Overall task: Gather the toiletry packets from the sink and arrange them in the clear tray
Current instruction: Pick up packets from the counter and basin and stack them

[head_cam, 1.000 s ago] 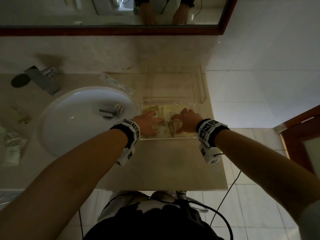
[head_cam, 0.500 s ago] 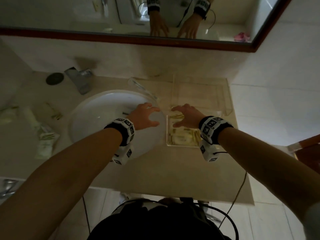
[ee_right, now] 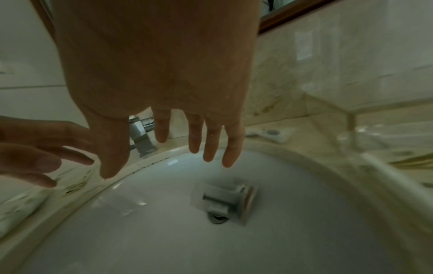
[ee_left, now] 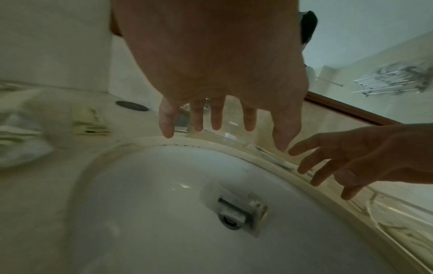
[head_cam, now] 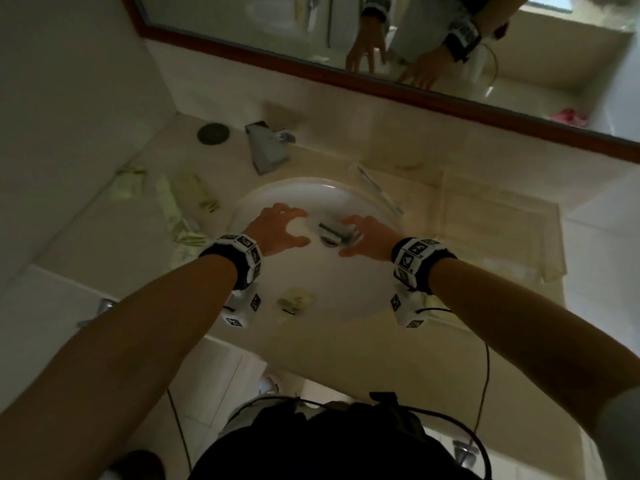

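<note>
A clear packet holding a grey item (head_cam: 336, 233) (ee_left: 234, 209) (ee_right: 225, 200) lies over the drain of the white sink (head_cam: 332, 289). My left hand (head_cam: 303, 226) (ee_left: 225, 129) hovers above the basin just left of it, fingers spread and holding nothing. My right hand (head_cam: 346, 237) (ee_right: 164, 159) hovers just right of the packet, also spread and holding nothing. A small greenish packet (head_cam: 296, 299) rests at the sink's front rim. The clear tray (head_cam: 498, 230) (ee_right: 374, 139) stands on the counter to the right; its contents are blurred.
The faucet (head_cam: 268, 147) stands behind the sink. Several pale packets (head_cam: 183, 213) lie on the counter to the left. A long clear packet (head_cam: 377, 188) rests on the sink's back right rim. A mirror runs along the wall.
Both hands have left the tray and moved left over the sink. The left went first, and the right followed. The head view has swung left with them.
</note>
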